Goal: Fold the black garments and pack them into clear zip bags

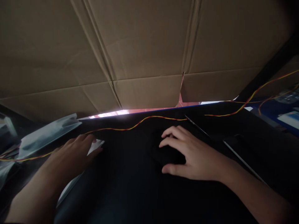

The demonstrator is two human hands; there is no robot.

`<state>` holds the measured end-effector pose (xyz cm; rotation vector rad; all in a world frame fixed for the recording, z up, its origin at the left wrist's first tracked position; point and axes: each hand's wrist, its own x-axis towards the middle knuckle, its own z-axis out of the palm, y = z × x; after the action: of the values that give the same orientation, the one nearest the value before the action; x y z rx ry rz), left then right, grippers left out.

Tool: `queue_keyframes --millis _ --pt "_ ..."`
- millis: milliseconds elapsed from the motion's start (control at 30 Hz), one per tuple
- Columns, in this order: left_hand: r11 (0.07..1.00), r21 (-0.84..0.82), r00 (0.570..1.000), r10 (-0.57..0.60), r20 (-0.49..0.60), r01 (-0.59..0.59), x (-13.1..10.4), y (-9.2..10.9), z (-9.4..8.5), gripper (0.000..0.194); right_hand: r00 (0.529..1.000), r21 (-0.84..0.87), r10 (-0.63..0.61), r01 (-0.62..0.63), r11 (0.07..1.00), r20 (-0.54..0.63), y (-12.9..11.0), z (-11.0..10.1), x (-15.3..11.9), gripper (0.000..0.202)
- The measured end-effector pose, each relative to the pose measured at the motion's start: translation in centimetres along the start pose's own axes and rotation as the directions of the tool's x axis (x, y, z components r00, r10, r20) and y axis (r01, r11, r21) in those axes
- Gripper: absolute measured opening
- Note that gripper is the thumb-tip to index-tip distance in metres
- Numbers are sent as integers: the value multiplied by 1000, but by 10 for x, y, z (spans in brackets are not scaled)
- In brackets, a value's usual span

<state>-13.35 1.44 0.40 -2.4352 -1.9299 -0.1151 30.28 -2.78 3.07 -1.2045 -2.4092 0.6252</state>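
My bent left hand (74,152) covers a flat white plastic-looking packet (98,144) near the twisted red-yellow wire (150,117); soft pressing seems best. My right hand (190,154) half-curls, both holds unclear.

We keep our left hand (74,154) back uppermost, its thumb (95,153) stretched toward our right hand (173,155). The right, well apart from the left, curls its fingers (173,142) forward, a wide gap between them and its thumb (171,169). Behind both hands, our bare forearms (252,193) slope back toward us.
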Motion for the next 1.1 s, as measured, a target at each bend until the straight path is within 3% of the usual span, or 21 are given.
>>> queue_keyframes --millis 67,133,200,300,367,433,533,633,767,867,933,1000,1033,1067,1100 --pt "989 143 998 -45 44 38 3 7 -3 43 997 -3 4 -4 1000 75 -3 8 2 48" --pt "974 218 998 -62 -15 63 7 23 -9 40 996 27 22 -25 999 84 -4 13 2 35" --pt "982 188 994 -9 -107 29 11 49 -18 35 997 128 37 -46 991 69 -4 14 3 23" --pt "977 -50 975 201 -91 -206 12 98 -28 33 995 378 57 -82 922 77 -4 13 4 15" --pt "900 -266 936 350 -30 -345 10 126 -29 35 994 539 68 -104 836 87 -4 13 6 16" --pt "805 -443 903 430 -25 -396 6 143 -26 33 993 659 80 -120 743 91 -1 15 8 17" --pt "705 -599 907 411 -93 -380 2 146 -20 36 985 799 122 -173 576 125 2 18 10 20" --pt "692 -635 925 368 -98 -343 1 143 -16 34 967 875 180 -241 419 180 0 16 11 20" --pt "799 -505 929 369 -18 -327 3 146 -10 84 945 896 293 -254 364 148 0 13 14 13" --pt "858 -410 925 372 81 -309 4 143 -8 86 872 850 490 -250 463 -10 15 11 17 15" --pt "880 -358 917 378 131 -312 4 135 -10 76 782 706 548 -207 677 -297 31 7 17 18" --pt "892 -309 911 388 143 -331 4 124 -14 69 667 439 437 -180 880 -604 42 1 16 25" --pt "895 -286 910 391 137 -342 4 118 -17 67 638 304 338 -168 938 -692 45 -2 15 27" --pt "899 -265 911 392 130 -349 4 113 -19 66 650 190 237 -144 971 -722 45 -3 14 27" --pt "901 -250 912 393 119 -356 4 109 -21 62 707 104 152 -110 988 -691 43 -4 13 27"
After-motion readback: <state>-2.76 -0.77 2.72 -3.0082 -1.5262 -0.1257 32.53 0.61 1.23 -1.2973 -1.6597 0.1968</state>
